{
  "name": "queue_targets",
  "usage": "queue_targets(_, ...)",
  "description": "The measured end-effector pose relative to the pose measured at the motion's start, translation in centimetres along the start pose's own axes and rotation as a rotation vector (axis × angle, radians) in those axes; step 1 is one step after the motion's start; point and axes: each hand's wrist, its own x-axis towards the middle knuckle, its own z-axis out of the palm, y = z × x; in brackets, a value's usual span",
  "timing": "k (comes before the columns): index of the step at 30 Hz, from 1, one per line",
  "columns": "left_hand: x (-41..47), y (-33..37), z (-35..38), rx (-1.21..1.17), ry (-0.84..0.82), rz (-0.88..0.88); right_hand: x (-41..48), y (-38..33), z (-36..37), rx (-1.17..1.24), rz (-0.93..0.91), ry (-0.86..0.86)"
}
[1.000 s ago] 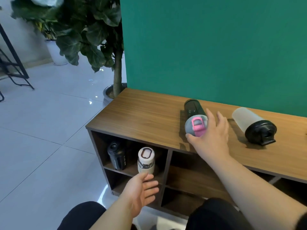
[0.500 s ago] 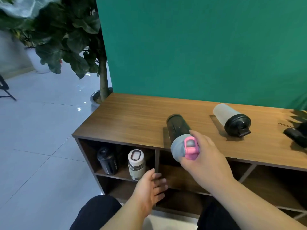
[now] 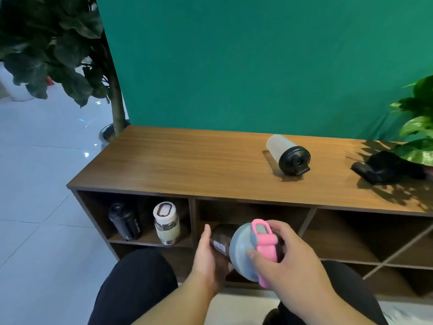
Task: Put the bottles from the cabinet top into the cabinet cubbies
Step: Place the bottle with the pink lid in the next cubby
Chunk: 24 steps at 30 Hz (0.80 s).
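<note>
A black pouch [image 3: 384, 168] lies under leafy plant [image 3: 419, 127]; potted tree [image 3: 70, 55] left.

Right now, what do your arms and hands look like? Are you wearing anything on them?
Both arms are bare, with no sleeves showing. The left hand and right hand wear no gloves, rings or watch that I can see. The fingers have short, plain nails.

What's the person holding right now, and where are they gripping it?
A dark bottle: the right hand grips its grey-and-pink lid end, the left hand cups the body.
</note>
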Motion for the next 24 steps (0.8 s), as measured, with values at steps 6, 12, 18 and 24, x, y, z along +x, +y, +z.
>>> queue_targets(6, 2.8, -0.7, -2.6, 0.048, 0.05, -0.094, 2.8, 1.2, 4.0, -0.006, 0.071, -0.04)
queue_targets(12, 6.8, -1.0, -3.9, 0.025, 0.13, -0.097, 6.2, 4.4, 8.2, -0.108, -0.001, -0.128)
queue_targets(18, 8.8, -1.1, -3.4, -0.057, 0.112, -0.124, 10.8, 5.9, 10.8, -0.049, 0.03, -0.085)
queue_targets(24, 11.9, -1.1, -4.5, -0.157, 0.234, -0.093, 14.5, 7.5, 12.7, -0.098, 0.031, -0.058)
